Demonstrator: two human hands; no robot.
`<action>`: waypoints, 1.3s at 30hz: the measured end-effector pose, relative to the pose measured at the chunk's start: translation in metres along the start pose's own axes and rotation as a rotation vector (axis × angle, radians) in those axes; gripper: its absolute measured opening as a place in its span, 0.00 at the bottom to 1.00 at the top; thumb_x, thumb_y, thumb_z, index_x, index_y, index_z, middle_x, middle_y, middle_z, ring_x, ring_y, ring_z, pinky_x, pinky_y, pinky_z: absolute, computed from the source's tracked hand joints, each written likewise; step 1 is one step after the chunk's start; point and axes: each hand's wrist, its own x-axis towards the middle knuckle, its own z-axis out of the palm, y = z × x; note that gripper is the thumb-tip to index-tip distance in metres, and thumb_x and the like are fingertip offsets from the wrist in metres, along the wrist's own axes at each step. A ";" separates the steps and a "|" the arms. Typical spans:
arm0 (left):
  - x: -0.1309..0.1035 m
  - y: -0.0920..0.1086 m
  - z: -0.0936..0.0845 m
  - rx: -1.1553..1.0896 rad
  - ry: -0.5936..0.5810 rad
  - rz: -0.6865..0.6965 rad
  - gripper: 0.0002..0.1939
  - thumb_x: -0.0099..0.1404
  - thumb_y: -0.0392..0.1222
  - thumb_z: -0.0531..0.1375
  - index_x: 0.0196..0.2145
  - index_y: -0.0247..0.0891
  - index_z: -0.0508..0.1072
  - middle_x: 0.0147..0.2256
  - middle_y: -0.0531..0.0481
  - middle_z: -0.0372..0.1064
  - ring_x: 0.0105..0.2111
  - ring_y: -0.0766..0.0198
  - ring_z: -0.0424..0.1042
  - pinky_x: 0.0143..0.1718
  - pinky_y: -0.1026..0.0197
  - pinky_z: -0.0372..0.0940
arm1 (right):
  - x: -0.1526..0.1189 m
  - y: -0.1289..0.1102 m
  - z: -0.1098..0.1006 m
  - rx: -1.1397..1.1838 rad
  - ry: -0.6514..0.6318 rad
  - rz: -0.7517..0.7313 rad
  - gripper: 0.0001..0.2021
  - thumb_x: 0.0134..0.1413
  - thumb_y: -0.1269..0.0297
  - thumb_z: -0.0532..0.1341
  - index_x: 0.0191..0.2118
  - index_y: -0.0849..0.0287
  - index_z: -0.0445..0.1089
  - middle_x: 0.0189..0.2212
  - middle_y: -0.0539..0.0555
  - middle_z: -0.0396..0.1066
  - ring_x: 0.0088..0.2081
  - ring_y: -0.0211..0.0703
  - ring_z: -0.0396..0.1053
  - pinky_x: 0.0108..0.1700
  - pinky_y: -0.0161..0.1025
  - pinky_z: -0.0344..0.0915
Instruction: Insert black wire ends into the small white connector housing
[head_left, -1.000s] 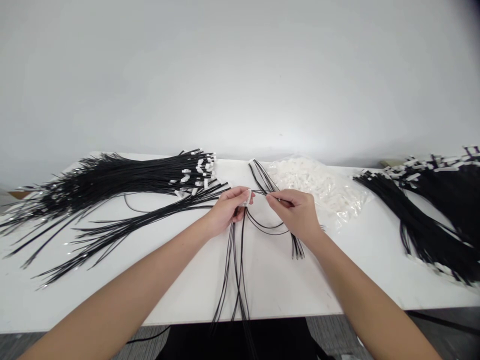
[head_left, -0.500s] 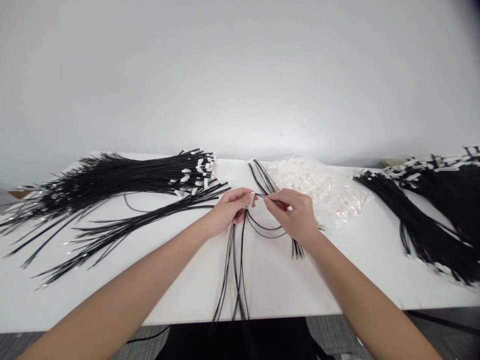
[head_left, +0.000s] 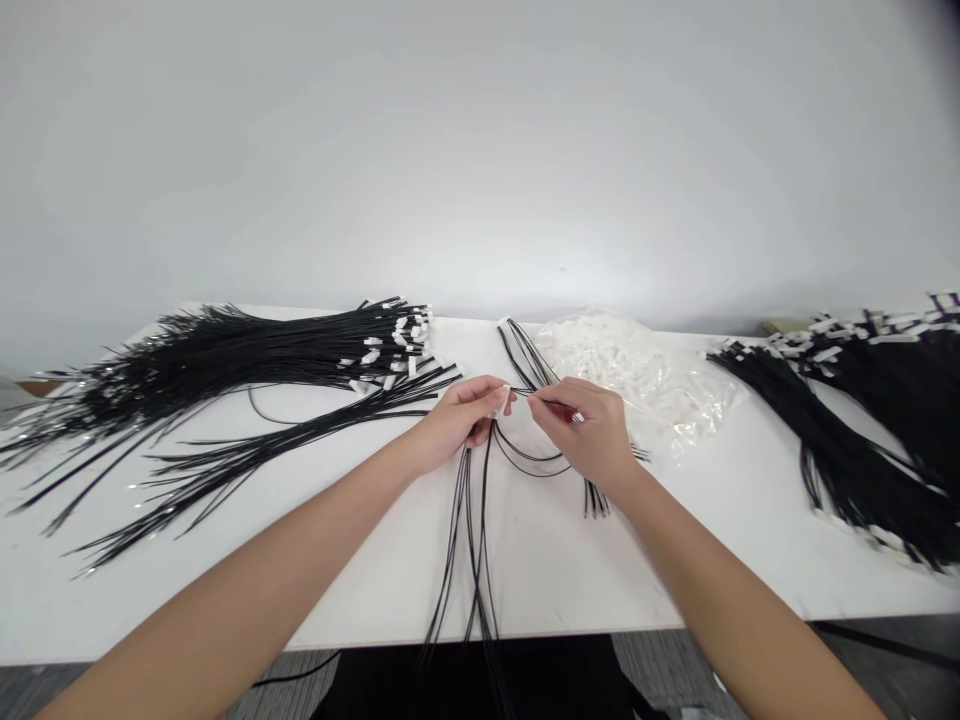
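Note:
Between the fingers of my left hand [head_left: 466, 412] is a small white connector housing [head_left: 501, 402]. Black wires [head_left: 472, 540] hang down from below that hand and over the table's front edge. My right hand [head_left: 585, 425] pinches a thin black wire [head_left: 519, 391] close to the connector, and the wire spans the short gap between both hands. A loop of black wire [head_left: 525, 457] curves beneath them. Behind my right hand lies a small wire harness [head_left: 529, 355] with a white connector at its far end. Loose wire ends with metal tips [head_left: 596, 512] show below that hand.
A large pile of black wires with white connectors [head_left: 300, 345] covers the table's [head_left: 360, 560] back left, with a smaller wire bundle [head_left: 285, 440] in front. A clear bag of white connectors [head_left: 637, 370] stands behind my right hand. More black cable bundles [head_left: 862, 430] lie at the right.

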 end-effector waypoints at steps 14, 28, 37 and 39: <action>0.002 -0.002 -0.001 -0.103 0.052 -0.026 0.14 0.54 0.50 0.57 0.27 0.35 0.66 0.29 0.53 0.63 0.13 0.80 0.52 0.11 0.71 0.44 | -0.005 -0.002 0.007 -0.376 -0.035 -0.641 0.06 0.50 0.71 0.57 0.32 0.51 0.67 0.28 0.46 0.66 0.34 0.34 0.61 0.42 0.41 0.51; 0.002 -0.001 0.000 -0.112 0.044 -0.032 0.13 0.55 0.50 0.57 0.27 0.35 0.66 0.26 0.54 0.60 0.14 0.79 0.52 0.12 0.72 0.44 | -0.005 -0.003 0.014 -0.399 -0.074 -0.741 0.08 0.51 0.75 0.55 0.30 0.53 0.65 0.28 0.45 0.66 0.32 0.32 0.60 0.44 0.40 0.48; 0.003 -0.003 -0.002 -0.108 0.017 -0.025 0.13 0.56 0.49 0.56 0.28 0.35 0.65 0.29 0.54 0.60 0.13 0.80 0.53 0.11 0.71 0.42 | -0.003 -0.001 0.006 -0.364 -0.116 -0.687 0.03 0.50 0.68 0.55 0.31 0.54 0.65 0.28 0.46 0.68 0.32 0.35 0.61 0.45 0.43 0.49; 0.003 -0.003 -0.002 -0.093 0.019 -0.019 0.13 0.56 0.49 0.56 0.29 0.35 0.66 0.29 0.54 0.60 0.13 0.80 0.53 0.11 0.71 0.42 | -0.003 -0.002 0.004 -0.305 -0.100 -0.619 0.03 0.50 0.69 0.55 0.30 0.55 0.65 0.26 0.46 0.68 0.30 0.34 0.62 0.45 0.44 0.50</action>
